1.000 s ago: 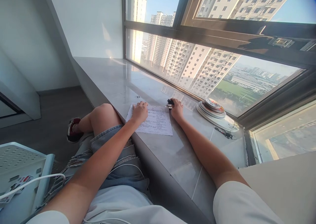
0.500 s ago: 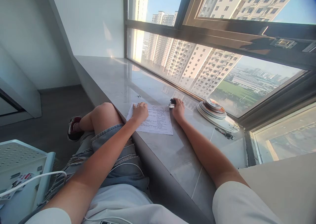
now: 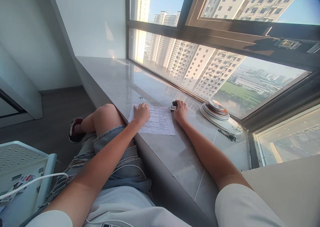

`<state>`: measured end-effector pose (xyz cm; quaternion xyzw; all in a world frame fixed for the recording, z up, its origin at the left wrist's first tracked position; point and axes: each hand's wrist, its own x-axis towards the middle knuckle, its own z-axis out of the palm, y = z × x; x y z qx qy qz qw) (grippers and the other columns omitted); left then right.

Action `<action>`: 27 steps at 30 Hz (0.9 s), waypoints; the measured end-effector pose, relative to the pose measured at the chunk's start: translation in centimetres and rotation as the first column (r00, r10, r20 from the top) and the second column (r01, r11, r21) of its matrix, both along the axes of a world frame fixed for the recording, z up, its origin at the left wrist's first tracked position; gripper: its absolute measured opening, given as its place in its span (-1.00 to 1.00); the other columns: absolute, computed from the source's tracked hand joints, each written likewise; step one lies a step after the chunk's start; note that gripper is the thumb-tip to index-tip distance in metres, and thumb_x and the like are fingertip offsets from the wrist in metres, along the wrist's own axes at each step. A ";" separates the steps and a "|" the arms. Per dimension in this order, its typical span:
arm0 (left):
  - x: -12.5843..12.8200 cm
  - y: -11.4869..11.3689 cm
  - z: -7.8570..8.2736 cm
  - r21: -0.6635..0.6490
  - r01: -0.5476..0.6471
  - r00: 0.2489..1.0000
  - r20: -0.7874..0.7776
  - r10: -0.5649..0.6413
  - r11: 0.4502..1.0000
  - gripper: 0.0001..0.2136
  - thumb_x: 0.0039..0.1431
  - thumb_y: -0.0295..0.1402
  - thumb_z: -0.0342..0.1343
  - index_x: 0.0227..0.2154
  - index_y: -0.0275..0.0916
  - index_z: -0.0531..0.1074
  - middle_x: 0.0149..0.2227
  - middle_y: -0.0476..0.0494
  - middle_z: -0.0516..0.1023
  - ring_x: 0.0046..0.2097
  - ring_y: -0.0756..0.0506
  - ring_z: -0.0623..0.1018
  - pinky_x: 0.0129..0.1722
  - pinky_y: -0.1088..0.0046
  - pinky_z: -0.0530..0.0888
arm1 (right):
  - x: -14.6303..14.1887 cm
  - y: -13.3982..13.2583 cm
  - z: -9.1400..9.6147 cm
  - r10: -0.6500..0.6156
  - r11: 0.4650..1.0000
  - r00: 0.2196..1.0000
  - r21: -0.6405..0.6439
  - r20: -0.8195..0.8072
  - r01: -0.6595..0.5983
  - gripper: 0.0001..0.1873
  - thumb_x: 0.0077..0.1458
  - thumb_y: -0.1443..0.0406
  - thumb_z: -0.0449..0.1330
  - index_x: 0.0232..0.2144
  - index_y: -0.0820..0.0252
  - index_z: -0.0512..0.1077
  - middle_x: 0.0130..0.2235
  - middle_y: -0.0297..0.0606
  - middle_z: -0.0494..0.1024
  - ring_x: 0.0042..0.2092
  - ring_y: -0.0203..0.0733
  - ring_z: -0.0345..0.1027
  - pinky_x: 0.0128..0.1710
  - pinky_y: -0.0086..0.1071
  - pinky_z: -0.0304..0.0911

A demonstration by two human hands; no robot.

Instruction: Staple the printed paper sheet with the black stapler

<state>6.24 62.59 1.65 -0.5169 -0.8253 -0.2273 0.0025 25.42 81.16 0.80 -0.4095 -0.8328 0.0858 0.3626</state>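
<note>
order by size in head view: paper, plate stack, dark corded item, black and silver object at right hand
1. Paper and plate stack: too alike to rank, paper partly covered
2. Dark corded item
3. Black and silver object, partly hidden by the right hand

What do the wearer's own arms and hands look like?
Left hand and right hand: human, five-fingered, ungloved. Left sleeve and right sleeve: white, short, plain where visible, leaving both forearms bare. No watch, bracelet or markings visible; finger details too small to make out.
</note>
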 end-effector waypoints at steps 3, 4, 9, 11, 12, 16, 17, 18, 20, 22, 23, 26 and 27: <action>0.0 0.0 0.1 -0.001 -0.009 1.000 0.006 0.009 1.000 -0.52 0.42 -0.48 -0.20 0.23 -0.22 0.50 0.39 -0.43 0.40 0.40 -0.40 0.36 0.46 -0.32 0.09 | 0.0 -0.3 0.2 0.033 0.999 0.999 0.014 0.015 -0.033 -0.45 0.16 0.48 -0.02 0.10 0.04 0.49 0.19 -0.05 0.54 0.24 0.20 0.22 0.34 0.28 0.04; -0.1 -0.1 0.1 -0.006 -0.006 1.000 0.009 0.006 1.000 -0.52 0.42 -0.48 -0.20 0.24 -0.21 0.50 0.39 -0.42 0.40 0.40 -0.39 0.35 0.46 -0.31 0.09 | 0.0 -0.5 0.3 0.044 0.999 0.999 0.016 0.022 -0.044 -0.46 0.17 0.47 -0.02 0.11 0.04 0.49 0.19 -0.06 0.54 0.25 0.20 0.22 0.36 0.30 0.02; 0.0 -0.2 0.3 -0.017 0.010 1.000 0.015 -0.010 1.000 -0.52 0.43 -0.47 -0.19 0.26 -0.24 0.47 0.41 -0.43 0.38 0.41 -0.39 0.34 0.47 -0.30 0.07 | -0.1 -1.2 0.9 0.123 0.991 0.992 0.046 0.036 -0.125 -0.51 0.27 0.39 0.01 0.14 0.07 0.54 0.17 -0.08 0.58 0.25 0.19 0.26 0.43 0.28 -0.06; 0.0 -0.2 0.3 -0.015 0.006 1.000 0.012 -0.006 1.000 -0.51 0.43 -0.48 -0.20 0.27 -0.26 0.47 0.41 -0.44 0.38 0.41 -0.39 0.34 0.47 -0.31 0.06 | -0.2 -1.3 0.9 0.166 0.985 0.986 0.052 0.013 -0.166 -0.54 0.39 0.27 -0.02 0.17 0.08 0.56 0.15 -0.10 0.60 0.21 0.15 0.33 0.42 0.20 0.00; 0.0 -0.2 0.3 -0.015 0.004 1.000 0.011 -0.004 1.000 -0.51 0.43 -0.48 -0.20 0.28 -0.26 0.46 0.41 -0.44 0.38 0.41 -0.39 0.34 0.47 -0.32 0.05 | -0.3 -1.3 1.0 0.181 0.982 0.983 0.051 0.010 -0.182 -0.54 0.44 0.21 -0.03 0.17 0.08 0.57 0.14 -0.10 0.61 0.18 0.13 0.36 0.41 0.16 0.04; 0.1 -0.2 0.3 -0.020 -0.005 1.000 0.005 0.005 1.000 -0.52 0.43 -0.48 -0.19 0.25 -0.23 0.49 0.39 -0.43 0.40 0.39 -0.39 0.36 0.47 -0.33 0.08 | -0.7 -1.3 0.8 0.174 0.981 0.982 0.070 0.073 -0.179 -0.54 0.48 0.15 -0.02 0.13 0.02 0.63 0.07 -0.10 0.62 0.10 0.12 0.38 0.33 0.08 0.13; 0.1 -0.2 0.3 -0.017 -0.006 1.000 0.004 0.006 1.000 -0.53 0.43 -0.48 -0.19 0.24 -0.22 0.49 0.39 -0.43 0.40 0.39 -0.39 0.36 0.47 -0.33 0.08 | -0.8 -1.3 0.7 0.159 0.983 0.983 0.081 0.089 -0.167 -0.55 0.48 0.16 -0.01 0.12 0.02 0.63 0.07 -0.09 0.62 0.10 0.13 0.37 0.33 0.09 0.12; 0.1 -0.2 0.3 -0.015 -0.006 1.000 0.002 0.006 1.000 -0.53 0.43 -0.48 -0.19 0.24 -0.22 0.49 0.38 -0.43 0.40 0.39 -0.39 0.36 0.47 -0.33 0.08 | -0.9 -1.4 0.6 0.146 0.984 0.984 0.090 0.099 -0.155 -0.56 0.48 0.16 0.00 0.12 0.02 0.63 0.07 -0.09 0.62 0.10 0.14 0.37 0.32 0.09 0.12; 0.1 -0.2 0.3 -0.009 -0.004 1.000 0.001 0.004 1.000 -0.52 0.43 -0.48 -0.19 0.25 -0.23 0.49 0.38 -0.43 0.40 0.39 -0.40 0.36 0.46 -0.35 0.08 | -0.9 -1.4 0.6 0.127 0.986 0.987 0.094 0.103 -0.137 -0.56 0.49 0.15 0.00 0.13 0.02 0.63 0.08 -0.07 0.62 0.10 0.15 0.36 0.28 0.08 0.16; 0.1 -0.1 0.3 -0.008 -0.005 1.000 0.002 0.005 1.000 -0.52 0.42 -0.47 -0.18 0.25 -0.22 0.49 0.37 -0.43 0.41 0.38 -0.41 0.37 0.46 -0.35 0.08 | -0.9 -1.5 0.7 0.117 0.989 0.989 0.086 0.091 -0.125 -0.54 0.50 0.13 -0.02 0.15 0.04 0.61 0.09 -0.05 0.62 0.11 0.17 0.35 0.20 0.04 0.21; 0.1 -0.1 0.3 -0.006 -0.007 1.000 0.003 0.007 1.000 -0.52 0.42 -0.47 -0.18 0.24 -0.21 0.49 0.37 -0.43 0.41 0.38 -0.41 0.37 0.46 -0.34 0.07 | -0.9 -1.6 0.7 0.112 0.990 0.990 0.081 0.083 -0.119 -0.52 0.50 0.13 -0.03 0.17 0.05 0.60 0.09 -0.03 0.62 0.10 0.18 0.34 0.16 0.02 0.24; 0.2 -0.2 0.4 -0.005 -0.006 1.000 0.008 0.006 1.000 -0.53 0.41 -0.48 -0.18 0.22 -0.20 0.50 0.35 -0.43 0.43 0.38 -0.40 0.37 0.46 -0.33 0.08 | -0.8 -1.8 0.9 0.130 0.988 0.988 0.076 0.080 -0.136 -0.51 0.50 0.15 -0.06 0.18 0.06 0.59 0.07 -0.03 0.62 0.08 0.17 0.35 0.13 0.00 0.26; 0.2 -0.3 0.5 -0.007 -0.004 1.000 0.009 0.004 1.000 -0.53 0.41 -0.48 -0.18 0.22 -0.21 0.50 0.35 -0.43 0.43 0.38 -0.40 0.37 0.46 -0.34 0.08 | -0.8 -2.0 1.0 0.145 0.985 0.985 0.080 0.090 -0.153 -0.52 0.50 0.16 -0.06 0.16 0.05 0.60 0.06 -0.05 0.62 0.07 0.15 0.35 0.16 0.01 0.25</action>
